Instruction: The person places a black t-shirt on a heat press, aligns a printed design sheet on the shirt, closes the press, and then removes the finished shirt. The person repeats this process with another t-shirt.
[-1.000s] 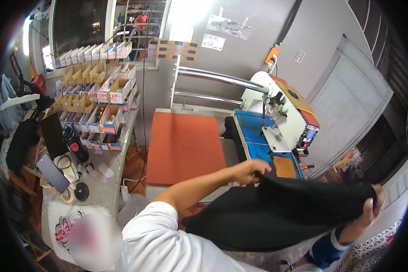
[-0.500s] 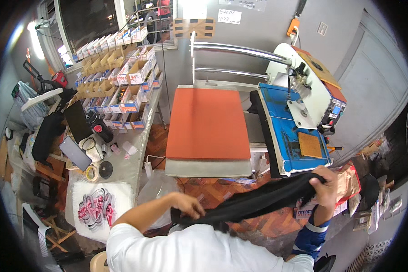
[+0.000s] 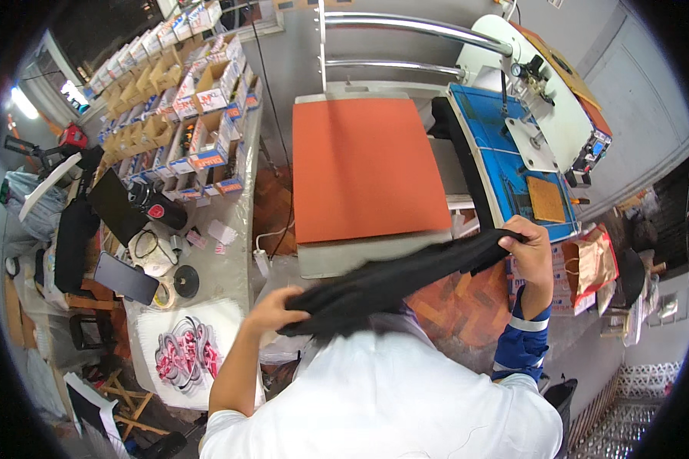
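Note:
A length of dark black cloth (image 3: 394,281) is stretched in front of my chest, bunched lengthwise; what kind of garment or fabric it is cannot be made out. My left hand (image 3: 274,312) grips its lower left end. Farther right and higher, my right hand (image 3: 530,251) pinches the other end between thumb and fingers. The cloth slants upward to the right. Just beyond it lies the orange pad (image 3: 369,172) on the pale lower plate (image 3: 337,256) of a heat press, and the cloth seems to overlap the plate's near edge in view.
To the right stands the press head (image 3: 543,84) over a blue-topped plate (image 3: 482,130). A plastic-covered table (image 3: 226,206) on the left bears stacked cardboard bins (image 3: 199,99), a phone (image 3: 126,279), a black bottle (image 3: 157,205) and pink-and-grey printed pieces (image 3: 184,356). A paper bag (image 3: 589,260) sits at right.
Both hands have lifted the cloth toward the press, and my left hand now grasps its end more plainly. My view has tilted down and shifted.

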{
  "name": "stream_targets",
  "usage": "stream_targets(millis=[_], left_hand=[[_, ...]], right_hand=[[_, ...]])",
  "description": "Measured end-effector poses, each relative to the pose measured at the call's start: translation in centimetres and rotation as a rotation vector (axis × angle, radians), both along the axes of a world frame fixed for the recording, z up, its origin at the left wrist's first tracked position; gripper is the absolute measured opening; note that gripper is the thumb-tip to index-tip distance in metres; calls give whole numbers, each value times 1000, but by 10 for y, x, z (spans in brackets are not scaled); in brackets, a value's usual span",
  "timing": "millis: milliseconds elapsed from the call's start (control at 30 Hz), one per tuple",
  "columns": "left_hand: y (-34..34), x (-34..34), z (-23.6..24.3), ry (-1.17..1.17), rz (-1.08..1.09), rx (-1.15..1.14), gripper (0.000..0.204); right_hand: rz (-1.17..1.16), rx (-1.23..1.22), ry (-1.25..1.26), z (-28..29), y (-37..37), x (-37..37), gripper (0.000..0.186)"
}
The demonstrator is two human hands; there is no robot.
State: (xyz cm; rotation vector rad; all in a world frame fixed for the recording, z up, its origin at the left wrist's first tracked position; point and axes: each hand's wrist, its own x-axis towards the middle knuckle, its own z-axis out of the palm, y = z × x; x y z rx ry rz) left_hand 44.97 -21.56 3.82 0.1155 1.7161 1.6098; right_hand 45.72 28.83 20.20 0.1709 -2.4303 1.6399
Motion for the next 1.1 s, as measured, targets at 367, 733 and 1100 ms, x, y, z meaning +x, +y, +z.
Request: stream_targets(millis=[367,733,1100], left_hand=[[-2,-31,66,411,381,-179,30],[-5,-54,86,668,480,-427,17],[-14,-76,104,776,468,-381,21]], right_hand=[[-345,473,-175,-40,-9,-10,15],[-302,475,-198,-52,-9,-45,17],[-317,372,-316,-59,12,-41,20]])
